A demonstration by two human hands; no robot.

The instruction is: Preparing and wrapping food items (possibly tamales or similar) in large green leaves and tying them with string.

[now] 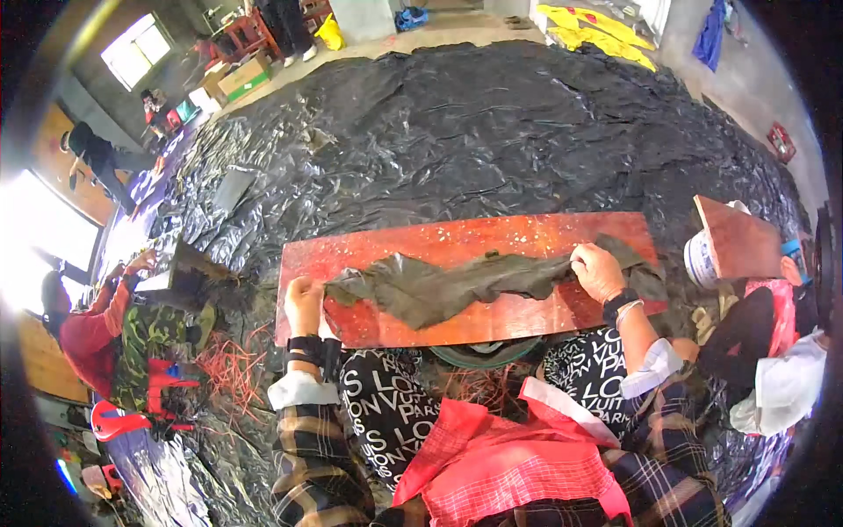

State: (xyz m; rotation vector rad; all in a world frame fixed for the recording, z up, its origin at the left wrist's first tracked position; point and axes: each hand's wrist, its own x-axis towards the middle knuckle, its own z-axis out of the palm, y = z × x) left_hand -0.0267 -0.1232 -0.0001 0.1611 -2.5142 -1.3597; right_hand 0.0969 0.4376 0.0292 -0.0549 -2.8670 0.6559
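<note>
A long, limp, dark olive-brown sheet of material [454,286], perhaps a leaf or seaweed, lies stretched across a red wooden board [395,240] that rests over my lap. Its left end is pinched in my left hand [305,306], near the board's left side. My right hand [596,271] pinches the sheet towards its right end, and a wrinkled part extends beyond the fingers onto the board's right side. Pale specks are scattered over the board. Partly hidden under the board's near edge is a round, green-rimmed container [490,354].
Black plastic sheeting [461,132] covers the floor. Orange-red strings [234,369] lie left of my legs. A person in red [92,329] sits at left; another person [784,369] is at right beside a board [744,240] and a patterned bowl [701,260]. Cardboard boxes [244,79] stand farther back.
</note>
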